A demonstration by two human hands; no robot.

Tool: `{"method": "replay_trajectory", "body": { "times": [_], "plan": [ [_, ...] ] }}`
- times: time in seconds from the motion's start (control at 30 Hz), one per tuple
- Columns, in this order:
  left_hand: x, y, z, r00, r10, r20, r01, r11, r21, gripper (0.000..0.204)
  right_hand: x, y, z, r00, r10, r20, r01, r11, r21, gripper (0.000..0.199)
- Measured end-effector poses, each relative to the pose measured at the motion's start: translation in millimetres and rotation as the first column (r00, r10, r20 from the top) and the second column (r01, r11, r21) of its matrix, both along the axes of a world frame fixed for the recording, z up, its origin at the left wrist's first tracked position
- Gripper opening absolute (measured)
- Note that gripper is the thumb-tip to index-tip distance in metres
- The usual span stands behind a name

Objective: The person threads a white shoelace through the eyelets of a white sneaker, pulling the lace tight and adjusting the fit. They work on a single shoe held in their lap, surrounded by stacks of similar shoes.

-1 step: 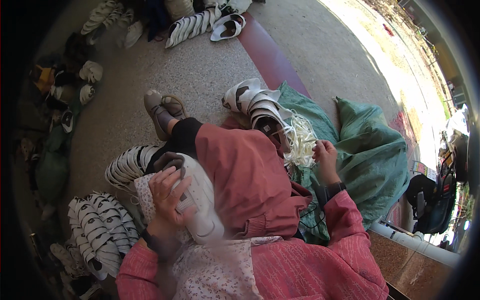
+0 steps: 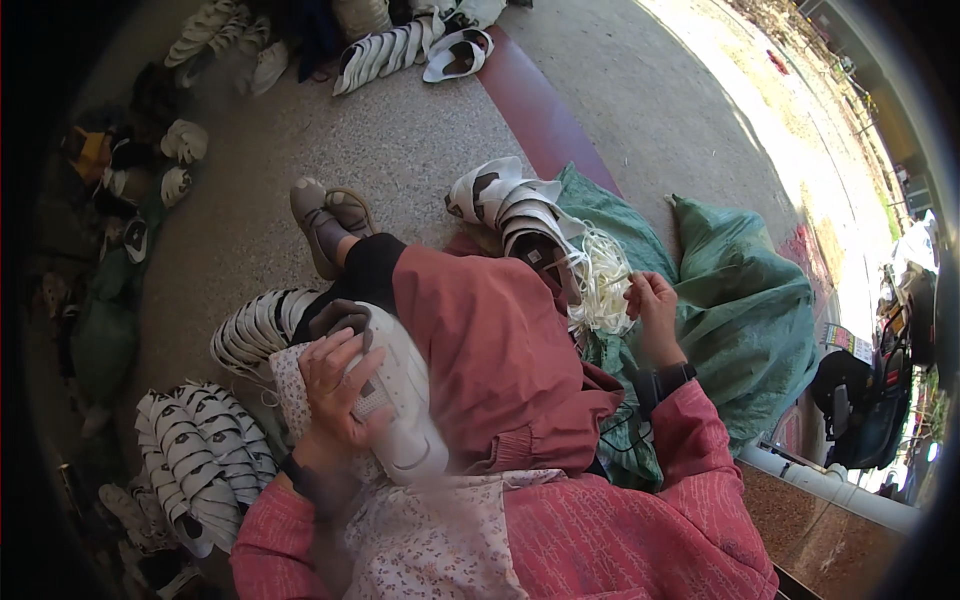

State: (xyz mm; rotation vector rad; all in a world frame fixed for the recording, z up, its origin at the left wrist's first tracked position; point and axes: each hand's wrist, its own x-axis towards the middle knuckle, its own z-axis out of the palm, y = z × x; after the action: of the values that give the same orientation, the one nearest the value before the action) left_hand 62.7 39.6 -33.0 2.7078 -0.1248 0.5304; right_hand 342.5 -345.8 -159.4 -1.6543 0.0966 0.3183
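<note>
A white shoe upper (image 2: 405, 425) with a brown-grey collar lies across my lap. My left hand (image 2: 335, 385) is curled over its side, thumb and fingers gripping it. To the right, a tangled bundle of white shoelaces (image 2: 603, 285) rests against a green sack. My right hand (image 2: 652, 310) has its thumb and fingertips pinched together at the edge of this bundle, on the laces. Just beyond the laces, a nested stack of white shoe uppers (image 2: 510, 205) leans across my leg.
Green woven sacks (image 2: 745, 300) fill the right side. More stacked uppers (image 2: 200, 455) stand at my left, with another row (image 2: 262, 325) by my knee. Farther off lie further uppers (image 2: 385, 58). A white pipe (image 2: 830, 490) runs at the lower right, near a dark motorbike (image 2: 880, 390).
</note>
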Motion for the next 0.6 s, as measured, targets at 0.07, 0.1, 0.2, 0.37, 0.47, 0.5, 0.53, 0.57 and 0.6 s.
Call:
{"method": "replay_trajectory", "body": {
  "times": [0.07, 0.1, 0.2, 0.37, 0.47, 0.5, 0.53, 0.57, 0.6],
  "plan": [
    [1, 0, 7, 1.0, -0.013, -0.022, 0.013, 1.0, -0.021, 0.056, -4, 27, 67, 0.984, 0.177, 0.006, -0.177, 0.983, 0.04, 0.02],
    [1, 0, 11, 0.999, -0.02, -0.032, 0.019, 0.999, -0.031, 0.057, -7, 38, 95, 0.964, 0.264, 0.013, -0.265, 0.963, 0.06, 0.019],
    [1, 0, 24, 0.994, -0.022, -0.104, 0.017, 0.999, -0.05, 0.059, -14, 64, 159, 0.885, 0.46, 0.07, -0.465, 0.88, 0.094, 0.023],
    [1, 5, 44, 0.979, -0.086, -0.186, 0.067, 0.992, -0.105, 0.061, 0, 66, 167, 0.828, 0.561, 0.018, -0.556, 0.823, -0.115, 0.018],
    [1, 4, 57, 0.97, -0.092, -0.226, 0.074, 0.994, -0.087, 0.061, 1, 61, 135, 0.738, 0.595, 0.317, -0.427, 0.776, -0.464, 0.02],
    [0, 2, 61, 0.968, -0.084, -0.238, 0.068, 0.995, -0.074, 0.06, -2, 59, 135, 0.74, 0.596, 0.313, -0.353, 0.739, -0.574, 0.02],
    [0, 2, 64, 0.969, -0.087, -0.232, 0.072, 0.995, -0.07, 0.06, -5, 60, 135, 0.756, 0.582, 0.3, -0.386, 0.766, -0.514, 0.019],
    [0, 1, 67, 0.97, -0.091, -0.225, 0.079, 0.995, -0.063, 0.06, -8, 61, 136, 0.773, 0.567, 0.286, -0.414, 0.792, -0.449, 0.019],
    [0, 0, 71, 0.971, -0.096, -0.218, 0.085, 0.995, -0.057, 0.06, -11, 62, 139, 0.788, 0.552, 0.272, -0.439, 0.814, -0.381, 0.018]
  ]
}}
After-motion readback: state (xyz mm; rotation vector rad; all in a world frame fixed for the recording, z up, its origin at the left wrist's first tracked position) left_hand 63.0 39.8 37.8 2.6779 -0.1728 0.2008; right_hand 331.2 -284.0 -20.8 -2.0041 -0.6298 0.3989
